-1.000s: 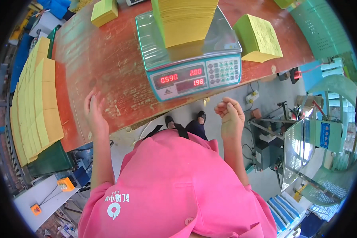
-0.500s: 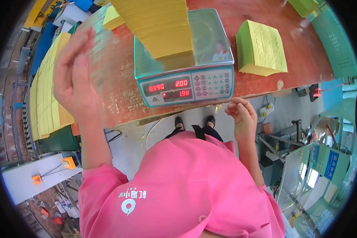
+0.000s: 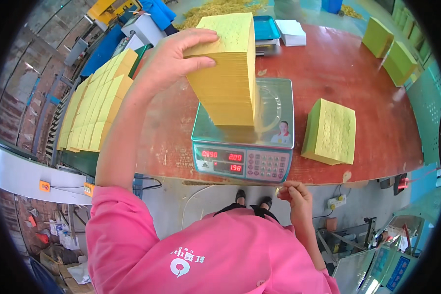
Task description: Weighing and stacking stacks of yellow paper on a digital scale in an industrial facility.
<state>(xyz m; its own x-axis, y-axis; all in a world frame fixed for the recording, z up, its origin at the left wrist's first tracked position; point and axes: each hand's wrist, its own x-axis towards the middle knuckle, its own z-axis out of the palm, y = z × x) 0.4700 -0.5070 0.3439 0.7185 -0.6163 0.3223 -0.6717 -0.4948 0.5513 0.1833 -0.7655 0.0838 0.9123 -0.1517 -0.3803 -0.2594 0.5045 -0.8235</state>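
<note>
A tall stack of yellow paper sheets [image 3: 230, 68] stands on the steel pan of an electronic scale [image 3: 274, 117] at the near edge of a red-brown table [image 3: 328, 68]. My left hand [image 3: 174, 56] grips the top left of that stack, thumb on top and fingers against its side. My right hand [image 3: 291, 193] hangs below the table edge in front of the scale, its fingers pinched on a small pale item that is too small to identify.
A shorter yellow-green stack [image 3: 330, 131] lies right of the scale. Two more stacks [image 3: 389, 49] sit far right. A long row of yellow stacks [image 3: 95, 103] runs along the left. A teal tray [image 3: 265, 27] and white papers [image 3: 291, 32] lie behind.
My left hand rose from the table's left edge to the top of the tall stack and took hold of it. My right hand stayed below the table edge.
</note>
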